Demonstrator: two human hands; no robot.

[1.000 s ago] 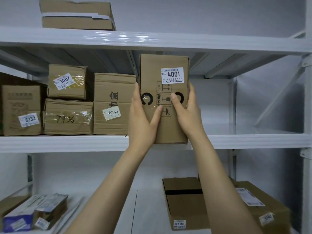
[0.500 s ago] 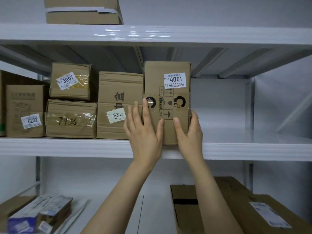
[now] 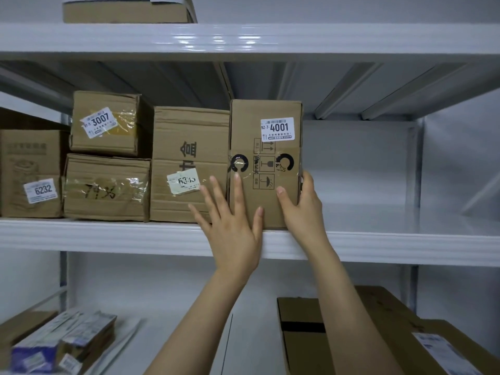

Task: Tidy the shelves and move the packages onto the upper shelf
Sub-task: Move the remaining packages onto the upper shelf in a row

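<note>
A tall cardboard box labelled 4001 (image 3: 265,147) stands upright on the middle shelf (image 3: 108,235), tight against the box labelled 6335 (image 3: 189,163) on its left. My left hand (image 3: 230,223) lies flat with straight, spread fingers on the lower front of the 4001 box, reaching over onto its neighbour. My right hand (image 3: 303,209) holds the box's lower right edge, thumb on the front and fingers round the side.
Left on the middle shelf are boxes 3007 (image 3: 105,123), 7436 (image 3: 105,188) and 6232 (image 3: 29,171). The shelf is bare to the right of 4001. A flat box (image 3: 124,10) lies on the top shelf (image 3: 324,39). Below are cartons (image 3: 303,334) and small packages (image 3: 62,342).
The 4001 box has gone from held in the air to standing on the middle shelf, pushed back beside the 6335 box. Both hands slid down its front; my left hand flattened.
</note>
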